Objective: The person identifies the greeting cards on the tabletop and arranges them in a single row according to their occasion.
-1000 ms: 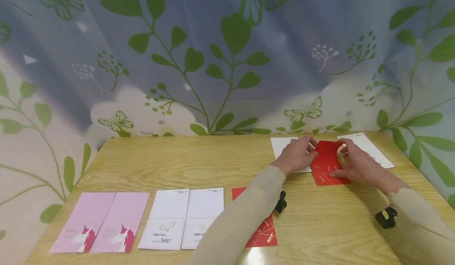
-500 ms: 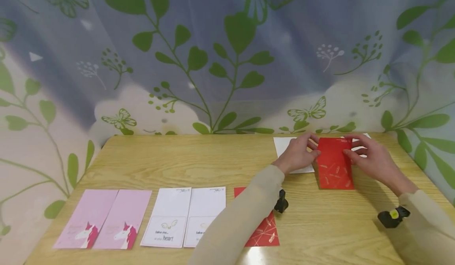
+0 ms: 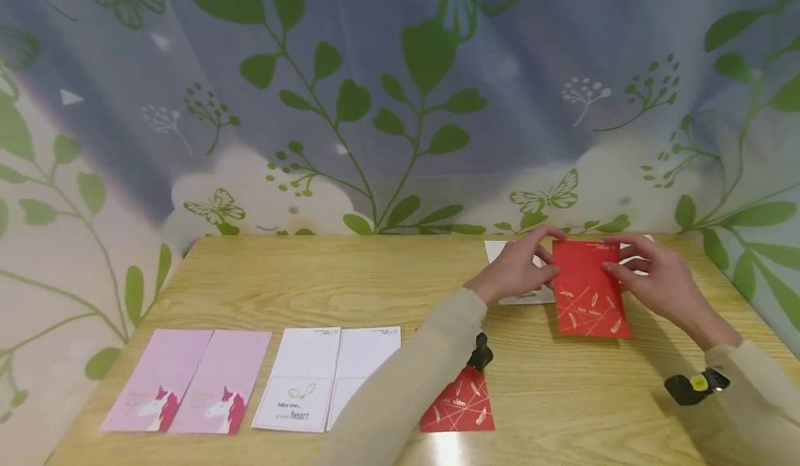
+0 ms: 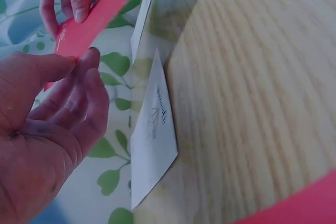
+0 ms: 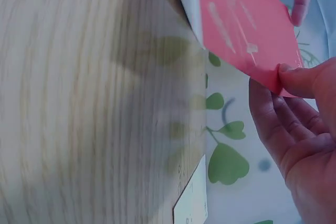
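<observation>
Near the desk's far-right corner, my left hand and right hand pinch the red card, probably steadying it.

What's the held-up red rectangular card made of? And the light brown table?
The red rectangular card seems stiff paper, matte: thin edges, little glare. The light brown flat table could be wood or laminate, glossy: grain lines and soft reflections show.

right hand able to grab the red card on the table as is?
Probably not: the right hand pinches the raised red card, and the left sleeve crosses over part of the lower red card.
</observation>
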Motion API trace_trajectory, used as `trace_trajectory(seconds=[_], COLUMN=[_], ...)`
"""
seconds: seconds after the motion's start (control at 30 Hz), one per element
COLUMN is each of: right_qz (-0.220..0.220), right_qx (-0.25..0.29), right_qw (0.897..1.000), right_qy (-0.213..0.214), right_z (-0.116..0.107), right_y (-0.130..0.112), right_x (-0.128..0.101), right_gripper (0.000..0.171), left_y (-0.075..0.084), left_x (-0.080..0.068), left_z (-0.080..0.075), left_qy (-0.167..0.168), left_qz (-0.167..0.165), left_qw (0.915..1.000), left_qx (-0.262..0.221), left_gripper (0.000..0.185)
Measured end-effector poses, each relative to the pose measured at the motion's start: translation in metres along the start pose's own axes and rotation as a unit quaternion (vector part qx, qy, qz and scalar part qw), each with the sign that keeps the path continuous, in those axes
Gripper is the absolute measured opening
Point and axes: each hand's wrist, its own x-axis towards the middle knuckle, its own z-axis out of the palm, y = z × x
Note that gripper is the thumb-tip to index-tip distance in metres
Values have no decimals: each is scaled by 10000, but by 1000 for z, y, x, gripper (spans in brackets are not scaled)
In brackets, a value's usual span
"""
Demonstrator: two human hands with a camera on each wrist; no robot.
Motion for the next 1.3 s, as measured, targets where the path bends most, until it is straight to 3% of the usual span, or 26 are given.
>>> trace_trajectory(seconds=[0.27,0.5,0.83,1.13,1.3], right_qz=[128,148,52,-120,-296], right_qx=[366,461,600,744,918], right_qw=[9992,9986,9975,9963,9940], right_qy=[-30,-214,-361,-422,-510], right_z=[3,8,19,29,36], right_y=[-11,-22,-42,-61,-67], right_x=[-4,-14,-32,-47,-53], right_gripper=[45,46,43,42,42], left_y=[2,1,3,3,6], left_x=[-10,-23,-45,-63,-74], left_z=[-12,-17,-26,-35,-40], left_qy=[-190,-184,-513,-601,-846], left_qz=[32,67,150,7,-211], left_qw=[9994,9997,9985,9956,9929], left_qx=[-281,-159,-95,720,811], left_gripper=[50,39,24,21,22])
